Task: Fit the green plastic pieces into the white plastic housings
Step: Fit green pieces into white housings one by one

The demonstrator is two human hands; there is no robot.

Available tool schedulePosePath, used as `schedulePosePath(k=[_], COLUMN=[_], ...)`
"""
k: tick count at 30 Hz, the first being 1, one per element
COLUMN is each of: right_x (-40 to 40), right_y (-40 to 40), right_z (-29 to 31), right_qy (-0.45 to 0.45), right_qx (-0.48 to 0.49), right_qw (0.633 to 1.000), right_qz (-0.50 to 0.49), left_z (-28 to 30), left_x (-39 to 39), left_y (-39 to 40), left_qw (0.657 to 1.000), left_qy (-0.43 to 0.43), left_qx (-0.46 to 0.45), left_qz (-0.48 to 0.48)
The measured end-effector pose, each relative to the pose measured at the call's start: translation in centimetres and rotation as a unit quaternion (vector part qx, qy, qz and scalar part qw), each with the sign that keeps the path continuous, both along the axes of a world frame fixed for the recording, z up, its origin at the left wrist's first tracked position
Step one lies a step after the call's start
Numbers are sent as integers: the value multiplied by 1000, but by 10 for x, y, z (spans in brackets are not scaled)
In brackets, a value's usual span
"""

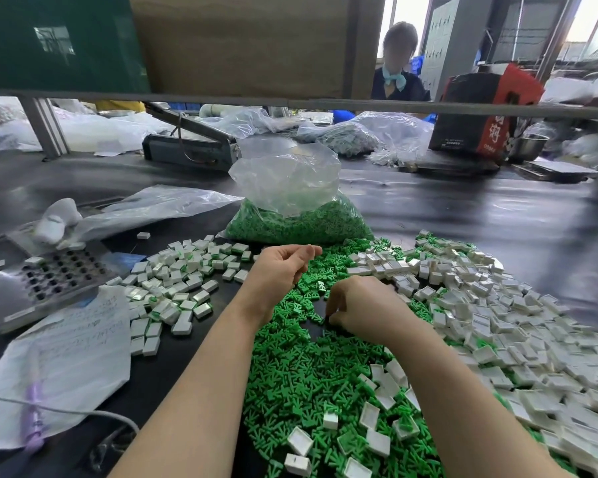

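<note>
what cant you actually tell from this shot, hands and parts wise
Head view only:
- Right hand: the grip is curled down into the green pieces; its own fingers hide whether it holds one.
- Left hand: fingertips motion-blurred, so any small piece in the grip is unclear.
- White housings on the right: pile cut off by the frame edge.
- Handwriting on the paper in the plastic bag: too small and blurred.

a: anything readable here?
b: hardly. the red box (477, 112), far right behind the green bag (301, 222), has large white characters on its side, too blurred to make out.
a: and the paper?
b: the sheet (80, 343), left of the bag and nearer, carries faint handwritten lines, illegible. a small label on the bag cannot be read either.
</note>
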State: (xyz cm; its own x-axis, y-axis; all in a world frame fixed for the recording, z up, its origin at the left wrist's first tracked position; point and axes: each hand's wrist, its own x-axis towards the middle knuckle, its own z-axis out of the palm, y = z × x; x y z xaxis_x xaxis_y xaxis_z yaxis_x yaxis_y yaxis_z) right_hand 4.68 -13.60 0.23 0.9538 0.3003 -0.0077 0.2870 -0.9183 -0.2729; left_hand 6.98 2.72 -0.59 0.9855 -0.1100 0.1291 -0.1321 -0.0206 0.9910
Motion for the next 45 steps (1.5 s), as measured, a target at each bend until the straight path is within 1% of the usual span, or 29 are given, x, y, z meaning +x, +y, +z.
schedulePosePath(k=[6, 10, 14, 16, 18, 20, 22, 23, 25, 27, 29, 31, 34, 37, 38, 40, 43, 45], right_x=[2, 5, 8, 9, 8, 6, 5, 4, 2, 3, 3, 3, 3, 5, 5, 5, 5, 6], right_y=[-9, -13, -14, -16, -19, -21, -24, -25, -26, -25, -23, -21, -15, -10, -10, -10, -12, -14], right_z=[-1, -2, -7, -8, -7, -6, -3, -2, 1, 3, 4, 4, 3, 0, -1, -3, -5, -4], right_qy=[25, 18, 12, 18, 7, -51, -89, -76, -15, 46, 85, 94, 60, 27, 19, 3, -13, -17], right_qx=[36, 38, 67, 98, 165, 267, 397, 468, 583, 654, 703, 732, 743, 768, 769, 750, 695, 639], right_qw=[999, 999, 997, 995, 985, 959, 907, 873, 804, 747, 700, 670, 660, 633, 632, 655, 714, 765], right_qz=[0, -13, -23, -30, -49, -81, -106, -109, -114, -108, -89, -80, -92, -96, -96, -93, -87, -82], left_z=[1, 1, 3, 3, 4, 5, 5, 6, 6, 6, 6, 7, 9, 10, 10, 9, 8, 9], left_x=[-1, -2, -3, -4, -4, -5, -6, -6, -6, -7, -7, -8, -9, -12, -12, -13, -13, -13], left_y=[-1, -2, -3, -4, -4, -3, -4, -5, -7, -9, -11, -14, -19, -25, -28, -30, -30, -29], left_qw=[1000, 1000, 1000, 1000, 1000, 1000, 1000, 1000, 1000, 1000, 1000, 999, 996, 992, 993, 994, 995, 996], left_qy=[-4, -7, -2, 0, 0, -3, -5, -6, -5, -2, -1, 3, 25, 37, 34, 22, 11, 6], left_qx=[-2, -3, 0, -1, -5, -6, -6, -8, -11, -9, -9, -22, -78, -107, -107, -102, -98, -92], left_qz=[3, -3, -21, -24, -23, -23, -22, -20, -14, -16, -22, -26, -38, -50, -46, -28, -18, -18])
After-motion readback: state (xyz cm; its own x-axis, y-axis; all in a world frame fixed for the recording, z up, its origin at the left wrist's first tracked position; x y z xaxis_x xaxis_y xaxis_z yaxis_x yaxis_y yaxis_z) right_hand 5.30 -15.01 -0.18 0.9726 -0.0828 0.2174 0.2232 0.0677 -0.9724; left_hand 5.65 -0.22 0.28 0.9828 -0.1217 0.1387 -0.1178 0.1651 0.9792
